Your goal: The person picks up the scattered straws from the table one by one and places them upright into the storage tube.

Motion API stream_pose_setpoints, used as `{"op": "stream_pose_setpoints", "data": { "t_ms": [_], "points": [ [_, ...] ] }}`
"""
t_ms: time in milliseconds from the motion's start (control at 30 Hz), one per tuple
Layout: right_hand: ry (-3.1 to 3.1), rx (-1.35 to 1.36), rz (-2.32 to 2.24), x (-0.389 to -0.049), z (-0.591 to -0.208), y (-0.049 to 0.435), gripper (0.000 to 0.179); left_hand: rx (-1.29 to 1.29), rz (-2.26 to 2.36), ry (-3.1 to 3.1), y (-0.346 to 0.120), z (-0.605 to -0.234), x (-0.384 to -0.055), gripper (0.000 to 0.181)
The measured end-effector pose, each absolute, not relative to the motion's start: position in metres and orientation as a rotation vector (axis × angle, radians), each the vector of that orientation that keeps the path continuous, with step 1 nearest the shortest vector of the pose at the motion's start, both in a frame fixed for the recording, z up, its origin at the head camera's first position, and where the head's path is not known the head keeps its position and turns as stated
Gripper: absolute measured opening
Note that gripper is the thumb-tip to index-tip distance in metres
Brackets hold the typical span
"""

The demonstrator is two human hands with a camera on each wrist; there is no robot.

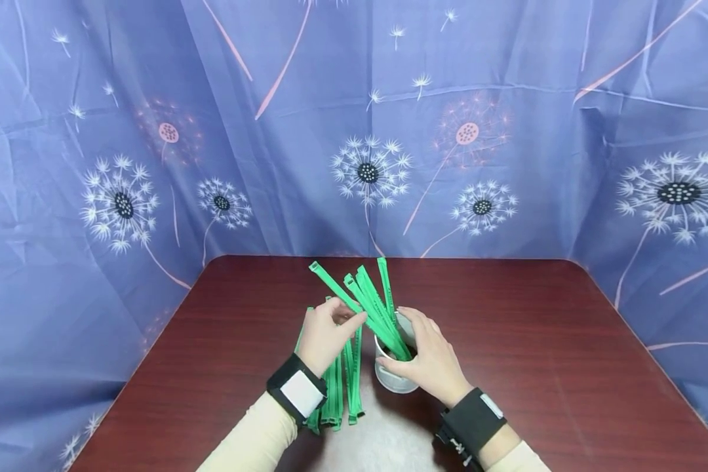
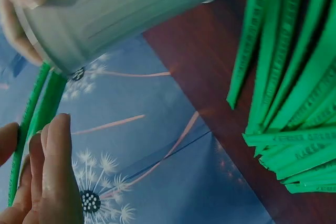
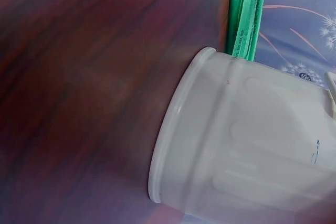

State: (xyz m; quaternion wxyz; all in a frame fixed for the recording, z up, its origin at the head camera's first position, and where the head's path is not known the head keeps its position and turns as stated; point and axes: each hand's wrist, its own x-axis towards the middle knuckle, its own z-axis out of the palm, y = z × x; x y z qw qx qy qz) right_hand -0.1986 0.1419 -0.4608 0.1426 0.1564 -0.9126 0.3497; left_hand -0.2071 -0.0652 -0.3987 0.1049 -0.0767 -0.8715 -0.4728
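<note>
A small white bucket point(image 1: 394, 382) stands on the table with several long, narrow green packets point(image 1: 386, 288) leaning out of its mouth. My right hand point(image 1: 435, 359) grips the bucket by its right side, thumb at the near rim and fingers toward the far rim. Between the thumb and fingers of my left hand point(image 1: 324, 335) I pinch one green packet point(image 1: 330, 279), which slants down toward the bucket's mouth. In the left wrist view, that packet point(image 2: 20, 153) runs between thumb and fingers. Its lower end is hidden inside the bucket.
A pile of similar green packets point(image 1: 332, 393) lies left of the bucket, partly under my left hand and wrist. Dark print shows on these packets point(image 2: 296, 109). The reddish-brown table point(image 1: 566, 367) reaches back to a blue dandelion-patterned cloth point(image 1: 283, 196).
</note>
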Motion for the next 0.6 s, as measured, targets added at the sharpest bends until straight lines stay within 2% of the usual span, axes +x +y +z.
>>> {"op": "stream_pose_setpoints", "data": {
  "t_ms": [300, 600],
  "points": [
    [-2.640, 0.449, 1.003, -0.199, -0.463, 0.143, 0.092, -0.301, -1.209, -2.640, -0.052, -0.417, -0.208, 0.020],
    [-2.613, 0.455, 1.009, -0.199, -0.462, 0.142, 0.092, -0.209, -1.472, -2.728, -0.042, -0.420, -0.211, 0.032]
  ]
}}
